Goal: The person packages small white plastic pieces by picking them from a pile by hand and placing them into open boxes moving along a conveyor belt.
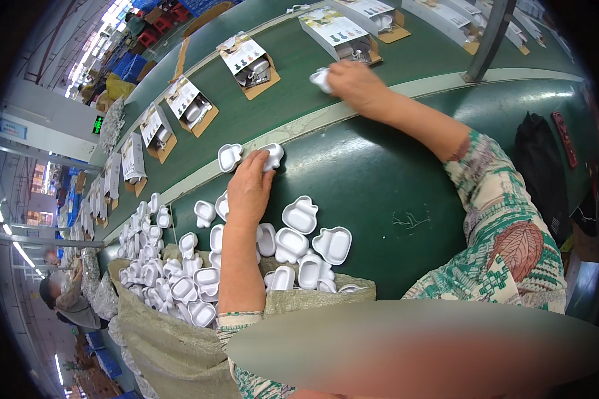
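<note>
Green counter (pixel 379 179), bare at right near the pale edge strip (pixel 353 110). Left hand (pixel 249 189) closed on a white tray (pixel 271 156) at that edge. Right hand (pixel 356 83) closed on a white piece (pixel 321 78) beside an open carton (pixel 343 36) on the far belt. Woven sack (pixel 173 339), near left, filled with trays.

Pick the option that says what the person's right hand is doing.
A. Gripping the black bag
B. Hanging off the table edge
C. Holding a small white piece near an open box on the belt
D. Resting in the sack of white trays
C: the right hand holds a small white piece on the green belt, right beside an open box.
</note>
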`<control>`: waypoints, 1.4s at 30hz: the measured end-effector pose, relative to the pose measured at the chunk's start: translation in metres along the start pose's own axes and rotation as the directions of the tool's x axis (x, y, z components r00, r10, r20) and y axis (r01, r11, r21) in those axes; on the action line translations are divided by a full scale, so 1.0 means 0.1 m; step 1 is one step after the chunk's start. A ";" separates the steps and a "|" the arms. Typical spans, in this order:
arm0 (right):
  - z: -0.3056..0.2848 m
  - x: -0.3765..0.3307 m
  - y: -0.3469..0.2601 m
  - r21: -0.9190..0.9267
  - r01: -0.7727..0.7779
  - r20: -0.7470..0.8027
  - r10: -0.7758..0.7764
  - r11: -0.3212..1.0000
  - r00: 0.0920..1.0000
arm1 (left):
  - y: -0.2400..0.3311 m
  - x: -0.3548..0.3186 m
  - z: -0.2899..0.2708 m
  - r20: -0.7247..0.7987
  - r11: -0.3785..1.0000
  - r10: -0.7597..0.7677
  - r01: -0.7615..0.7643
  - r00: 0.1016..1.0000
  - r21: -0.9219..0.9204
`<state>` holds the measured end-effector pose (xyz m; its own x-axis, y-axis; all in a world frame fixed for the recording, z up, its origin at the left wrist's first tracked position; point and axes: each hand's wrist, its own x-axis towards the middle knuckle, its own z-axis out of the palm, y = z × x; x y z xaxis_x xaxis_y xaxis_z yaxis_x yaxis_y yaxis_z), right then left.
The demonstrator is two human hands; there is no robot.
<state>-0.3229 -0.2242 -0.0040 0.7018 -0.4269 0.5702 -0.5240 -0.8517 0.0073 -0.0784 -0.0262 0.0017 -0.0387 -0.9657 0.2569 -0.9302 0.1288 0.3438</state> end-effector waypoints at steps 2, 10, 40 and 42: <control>-0.21 -0.26 0.29 -0.086 -0.133 0.000 0.133 0.987 0.991 | 0.08 0.07 0.06 -0.064 1.000 -0.021 0.020 0.998 -0.009; 0.02 -0.17 1.25 -0.354 -0.359 -0.111 0.342 0.863 0.933 | -0.11 0.05 0.26 -0.018 0.975 -0.058 0.060 0.998 0.215; 0.23 0.02 0.98 0.003 -0.176 -0.110 0.176 0.984 0.978 | -0.24 0.35 0.19 -0.139 0.943 -0.106 0.144 0.985 0.301; 0.26 0.11 1.30 -0.048 -0.197 -0.117 0.190 0.979 0.975 | -0.23 0.50 0.19 -0.112 0.943 -0.033 0.068 0.993 0.325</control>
<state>-0.3712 -0.3477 -0.0181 0.5284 -0.5425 0.6530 -0.6741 -0.7357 -0.0657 -0.0657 -0.0814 -0.0109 0.0335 -0.9382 0.3446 -0.9987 -0.0180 0.0482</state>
